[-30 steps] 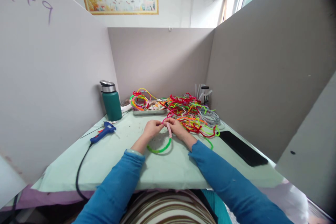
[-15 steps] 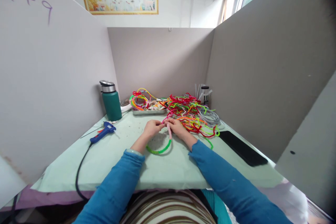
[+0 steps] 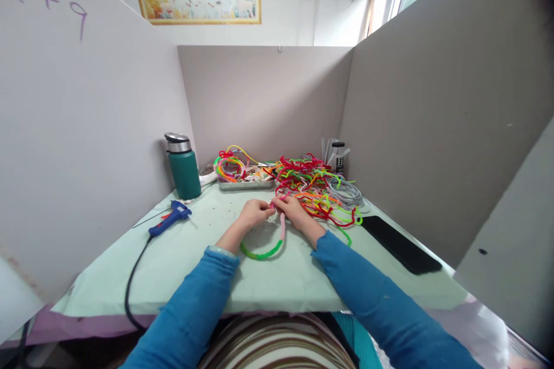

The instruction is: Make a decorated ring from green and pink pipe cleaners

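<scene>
A curved ring wrapped in fuzzy pipe cleaner (image 3: 265, 255), green below and pale pink at its right side, hangs between my two hands over the table. My left hand (image 3: 255, 213) is closed in a pinch at the ring's upper left. Close beside it, my right hand (image 3: 291, 210) pinches the upper right part, where a bright pink strand shows at the fingertips. The fingers hide the ring's top, so I cannot see whether its ends meet. Just beyond my right hand lies a tangled heap of coloured pipe cleaners (image 3: 303, 176).
On the left are a blue glue gun (image 3: 172, 218) with its black cord and a green bottle (image 3: 184, 173). A metal tray (image 3: 246, 185) at the back holds small pieces and a wrapped coil (image 3: 229, 167). Grey wire (image 3: 346, 191) and a black phone-like slab (image 3: 400, 244) lie right.
My fingertips have moved slightly apart, with the left hand a little lower. The ring's lower part has dropped slightly, and its pink side has shifted a little right.
</scene>
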Tool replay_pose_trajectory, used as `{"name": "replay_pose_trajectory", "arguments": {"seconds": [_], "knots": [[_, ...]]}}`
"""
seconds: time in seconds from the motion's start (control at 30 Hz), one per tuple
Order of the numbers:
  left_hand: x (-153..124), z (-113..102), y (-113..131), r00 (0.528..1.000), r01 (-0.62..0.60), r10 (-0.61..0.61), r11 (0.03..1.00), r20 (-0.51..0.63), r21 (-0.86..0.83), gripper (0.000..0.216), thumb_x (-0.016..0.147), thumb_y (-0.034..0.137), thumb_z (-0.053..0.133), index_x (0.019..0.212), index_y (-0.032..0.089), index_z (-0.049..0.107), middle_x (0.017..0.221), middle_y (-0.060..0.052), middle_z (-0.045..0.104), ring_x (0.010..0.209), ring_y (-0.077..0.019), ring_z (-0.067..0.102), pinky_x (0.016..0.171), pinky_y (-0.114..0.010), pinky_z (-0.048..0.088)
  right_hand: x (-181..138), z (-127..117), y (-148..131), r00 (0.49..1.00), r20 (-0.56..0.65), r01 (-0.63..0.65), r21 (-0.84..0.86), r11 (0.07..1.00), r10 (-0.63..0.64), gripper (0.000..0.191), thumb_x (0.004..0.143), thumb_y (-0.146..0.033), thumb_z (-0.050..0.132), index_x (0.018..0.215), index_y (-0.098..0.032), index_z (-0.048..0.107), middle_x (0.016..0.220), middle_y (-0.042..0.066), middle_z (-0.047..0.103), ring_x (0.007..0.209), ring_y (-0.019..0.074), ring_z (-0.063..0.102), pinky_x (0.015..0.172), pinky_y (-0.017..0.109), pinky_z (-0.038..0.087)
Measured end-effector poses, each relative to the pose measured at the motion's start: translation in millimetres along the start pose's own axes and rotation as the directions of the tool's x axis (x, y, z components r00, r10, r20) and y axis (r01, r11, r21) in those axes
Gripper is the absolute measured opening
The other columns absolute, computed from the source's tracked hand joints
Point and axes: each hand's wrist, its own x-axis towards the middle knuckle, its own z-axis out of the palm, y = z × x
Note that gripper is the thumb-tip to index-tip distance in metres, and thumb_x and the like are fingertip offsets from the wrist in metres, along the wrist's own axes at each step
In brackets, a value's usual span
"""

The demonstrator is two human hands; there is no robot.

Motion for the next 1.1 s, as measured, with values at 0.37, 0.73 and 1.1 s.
{"name": "replay_pose_trajectory", "arguments": {"seconds": [0.37,0.73,1.1], "knots": [[8.0,2.2,-11.4,0.989,-0.061,0.062,0.998,-0.133,0.011,0.033,0.070,0.043,0.054,0.079,0.014,0.068,0.062,-0.001,0.062,0.059,-0.0121,0.052,0.054,-0.021,0.036,4.0,-2.7,8.1,1.000,-0.010,-0.027,-0.021,0.999,0.027,0.026,0.066,-0.041,0.061,0.064,-0.016,0.056,0.053,-0.003,0.048,0.049,0.0087,0.038,0.045,0.021,0.029],[11.3,3.2,-19.7,0.979,-0.070,0.069,0.998,-0.190,0.000,0.034,0.071,0.045,0.055,0.086,0.017,0.069,0.058,0.000,0.060,0.055,-0.0118,0.052,0.053,-0.021,0.036,0.4,-2.8,2.5,0.995,0.041,-0.090,-0.024,0.996,0.091,0.021,0.067,-0.035,0.060,0.063,-0.015,0.057,0.055,-0.003,0.051,0.046,0.0075,0.039,0.045,0.021,0.028],[7.6,-1.9,-11.7,0.984,-0.037,0.037,0.999,-0.176,0.007,0.032,0.071,0.041,0.054,0.078,0.015,0.070,0.065,-0.002,0.065,0.059,-0.0121,0.053,0.056,-0.022,0.037,1.9,-2.8,2.7,0.992,0.046,-0.119,0.009,0.993,0.118,0.025,0.070,-0.038,0.059,0.062,-0.015,0.058,0.053,-0.001,0.053,0.044,0.0084,0.042,0.042,0.022,0.028]]}}
